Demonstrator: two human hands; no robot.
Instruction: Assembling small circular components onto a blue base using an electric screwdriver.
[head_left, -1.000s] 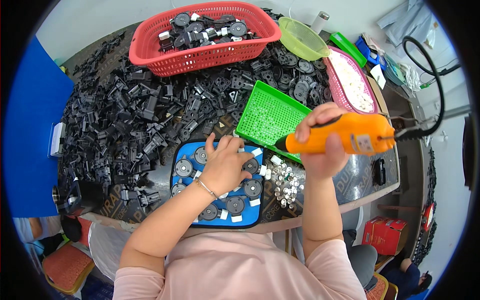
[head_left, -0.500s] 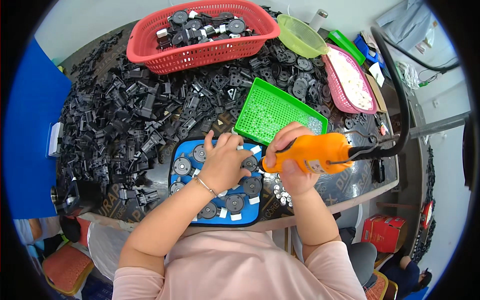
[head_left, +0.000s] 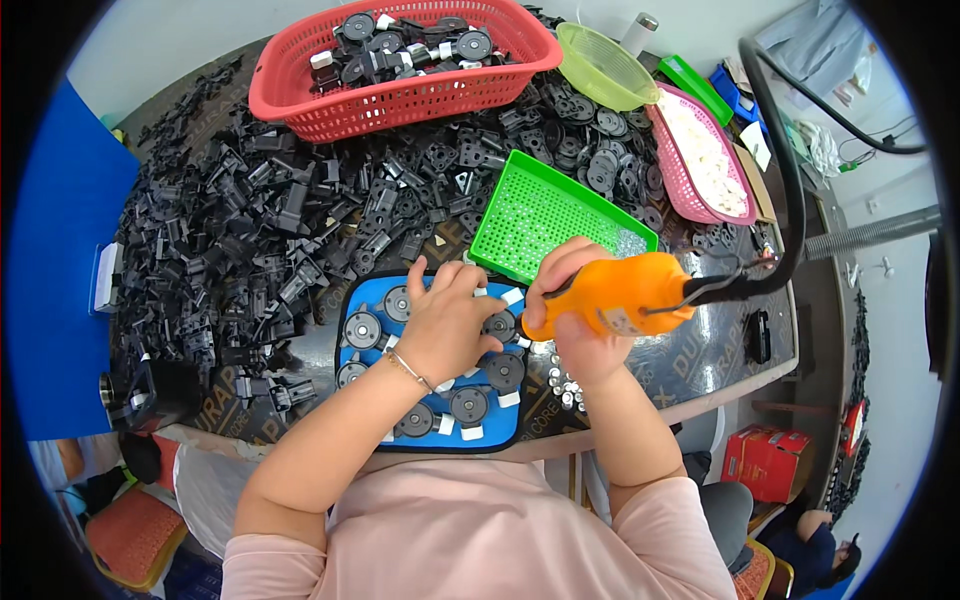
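My right hand (head_left: 585, 335) is wrapped round an orange electric screwdriver (head_left: 640, 292), held nearly level with its dark tip pointing left. The tip meets the edge of a black round wheel part (head_left: 499, 326) on a blue mat (head_left: 468, 357). My left hand (head_left: 445, 325) lies over the mat, thumb and fingers gripping that wheel part from the left; its palm hides some of the mat. Several similar black wheel parts with white tabs sit around it, among them one below (head_left: 468, 405) and one at the left (head_left: 362, 329). Where exactly the tip touches is hard to see.
A green tray (head_left: 510, 262) of small clear pieces stands beyond the mat. Small silver pieces (head_left: 566, 388) lie right of it. Heaped black parts (head_left: 240, 230) cover the left. A red basket (head_left: 410, 112), yellow-green basket (head_left: 607, 65) and pink basket (head_left: 690, 190) stand behind. A black hose (head_left: 795, 190) arches at right.
The orange screwdriver and my right hand have shifted slightly left and up. The black hose has swung a little. My left hand keeps its place on the wheel part.
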